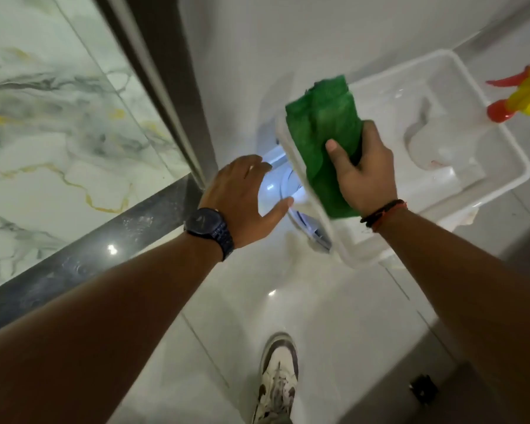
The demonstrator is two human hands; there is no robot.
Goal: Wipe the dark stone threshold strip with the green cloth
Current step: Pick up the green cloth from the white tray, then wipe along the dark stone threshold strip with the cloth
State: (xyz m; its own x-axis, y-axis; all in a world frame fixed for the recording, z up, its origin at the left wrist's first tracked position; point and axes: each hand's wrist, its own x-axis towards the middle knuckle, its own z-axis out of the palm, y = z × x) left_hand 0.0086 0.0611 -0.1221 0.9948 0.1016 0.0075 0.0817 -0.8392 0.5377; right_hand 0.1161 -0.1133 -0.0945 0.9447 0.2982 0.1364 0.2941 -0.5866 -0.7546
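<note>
Cloth in hand, threshold not yet touched.

From my head camera: my right hand pinches the soft, limp green cloth mid-fold above the clear plastic tub; my left hand hangs open, empty; the dark stone threshold strip lies at the marble floor's edge, lower left.

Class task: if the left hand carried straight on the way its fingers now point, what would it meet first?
Probably the near rim of the clear plastic tub, just ahead of the left hand; depth is unclear, so it might pass beneath.
</note>
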